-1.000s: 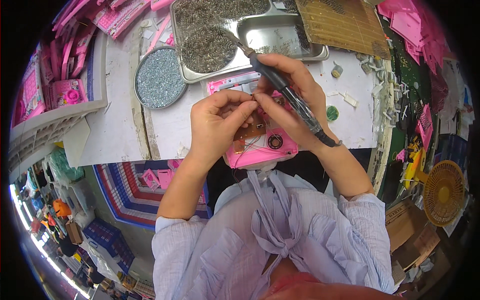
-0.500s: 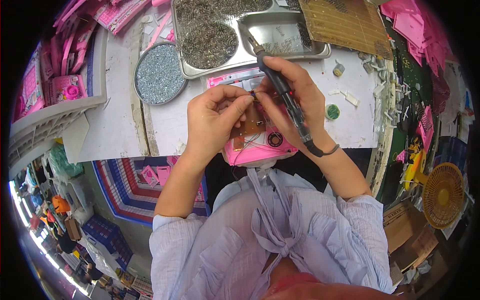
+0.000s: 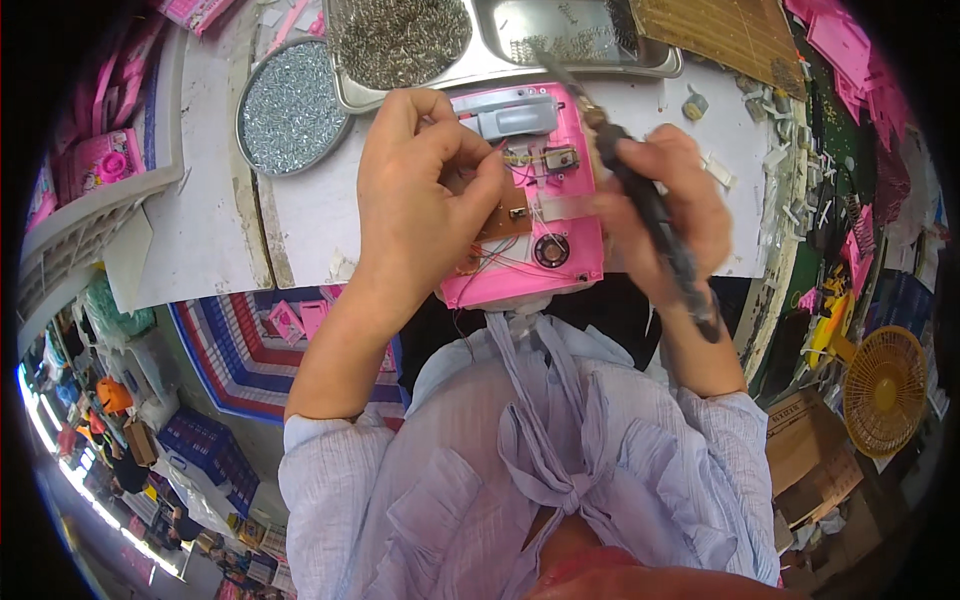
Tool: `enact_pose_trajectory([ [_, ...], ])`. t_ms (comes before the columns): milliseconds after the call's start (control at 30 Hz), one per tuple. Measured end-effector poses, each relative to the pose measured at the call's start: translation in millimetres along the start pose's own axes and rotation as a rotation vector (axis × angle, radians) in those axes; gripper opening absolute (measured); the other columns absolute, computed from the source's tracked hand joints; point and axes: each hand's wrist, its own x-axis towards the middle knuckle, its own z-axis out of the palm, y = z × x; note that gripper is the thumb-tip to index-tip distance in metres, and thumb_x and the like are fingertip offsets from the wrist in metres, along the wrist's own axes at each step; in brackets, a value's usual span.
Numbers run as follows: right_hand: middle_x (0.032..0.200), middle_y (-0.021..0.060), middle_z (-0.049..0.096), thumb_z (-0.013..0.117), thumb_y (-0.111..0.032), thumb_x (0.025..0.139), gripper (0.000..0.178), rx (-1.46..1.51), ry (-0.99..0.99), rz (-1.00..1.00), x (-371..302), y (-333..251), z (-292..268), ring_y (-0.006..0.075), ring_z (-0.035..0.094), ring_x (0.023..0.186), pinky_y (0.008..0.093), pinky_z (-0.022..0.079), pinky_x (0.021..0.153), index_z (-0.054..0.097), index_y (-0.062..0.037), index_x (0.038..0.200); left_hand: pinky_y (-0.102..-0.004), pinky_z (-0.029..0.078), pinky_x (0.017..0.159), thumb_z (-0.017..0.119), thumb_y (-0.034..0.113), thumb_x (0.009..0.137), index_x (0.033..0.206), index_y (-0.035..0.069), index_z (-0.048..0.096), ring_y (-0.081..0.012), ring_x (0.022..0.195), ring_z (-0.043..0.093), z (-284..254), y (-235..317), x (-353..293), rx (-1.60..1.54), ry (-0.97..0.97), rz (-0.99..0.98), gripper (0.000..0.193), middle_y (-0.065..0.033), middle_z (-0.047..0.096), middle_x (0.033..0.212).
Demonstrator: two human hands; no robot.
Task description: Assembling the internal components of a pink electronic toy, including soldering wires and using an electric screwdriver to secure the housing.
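A pink plastic toy case [image 3: 520,289] lies open in front of me, holding a brown circuit board [image 3: 497,226], a round black speaker [image 3: 551,251], a small motor [image 3: 561,158] and a grey-blue plastic part [image 3: 518,119]. Thin wires cross its lower half. Over the case's left side, my left hand [image 3: 425,185] is closed in a pinch on a thin wire by the board's upper edge; the fingers hide much of it. My right hand [image 3: 685,195], smeared by motion, grips a black soldering iron [image 3: 655,205] right of the case, its metal tip pointing up and left.
A steel tray [image 3: 450,75] of small springs stands behind the case, with cardboard [image 3: 720,40] over its right end. Left of it sits a round dish [image 3: 243,120] of screws. Loose motors [image 3: 694,104] and white pieces lie rightward. A yellow fan [image 3: 885,390] stands far right.
My right hand has drawn the soldering iron right, away from the left fingertips, uncovering the motor and grey-blue part. The left hand keeps its pinch. The whole view has shifted slightly.
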Motion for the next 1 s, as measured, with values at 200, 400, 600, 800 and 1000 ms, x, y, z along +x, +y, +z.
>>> enact_pose_trajectory([
  [200,0.080,0.0085,0.071,0.085,0.000,0.070,0.043,0.097,-0.013,-0.055,-5,6,-25,0.0206,0.054,0.056,0.0347,0.047,0.065,0.068,-0.0001,0.109,-0.0336,0.050,0.066,0.079,0.002,0.072,0.075,0.000,0.069,-0.0221,0.077,0.059,2,0,1,-0.019,0.023,-0.007,0.011,-0.0095,0.056,0.096],
  [400,0.064,0.0022,0.059,0.082,0.003,0.067,0.040,0.093,-0.158,-0.108,-5,-2,-20,0.0191,0.051,0.052,0.0335,0.045,0.064,0.068,-0.0038,0.104,-0.0317,0.049,0.063,0.079,0.001,0.072,0.075,0.001,0.069,-0.0192,0.074,0.059,3,1,1,-0.035,0.032,-0.017,0.010,-0.0087,0.057,0.096],
  [600,0.064,0.0022,0.059,0.082,0.003,0.064,0.039,0.072,-0.192,-0.108,-8,-1,-14,0.0190,0.052,0.052,0.0329,0.046,0.064,0.070,-0.0054,0.100,-0.0313,0.049,0.062,0.079,0.001,0.073,0.075,0.001,0.069,-0.0191,0.073,0.059,3,1,0,-0.029,0.038,-0.011,0.011,-0.0087,0.057,0.096],
  [800,0.064,0.0025,0.059,0.081,0.003,0.063,0.038,0.073,-0.166,-0.118,-7,0,-10,0.0191,0.054,0.053,0.0331,0.046,0.065,0.070,-0.0057,0.099,-0.0296,0.049,0.064,0.079,0.002,0.075,0.077,0.001,0.070,-0.0171,0.074,0.058,2,1,0,-0.025,0.026,-0.015,0.009,-0.0079,0.057,0.096],
  [1000,0.064,0.0016,0.058,0.083,0.002,0.063,0.039,0.026,-0.209,-0.144,-4,-1,-12,0.0186,0.054,0.054,0.0322,0.046,0.066,0.071,-0.0068,0.098,-0.0280,0.048,0.065,0.078,0.003,0.077,0.078,0.001,0.069,-0.0154,0.076,0.057,2,0,0,-0.020,0.020,-0.023,0.009,-0.0070,0.057,0.097],
])
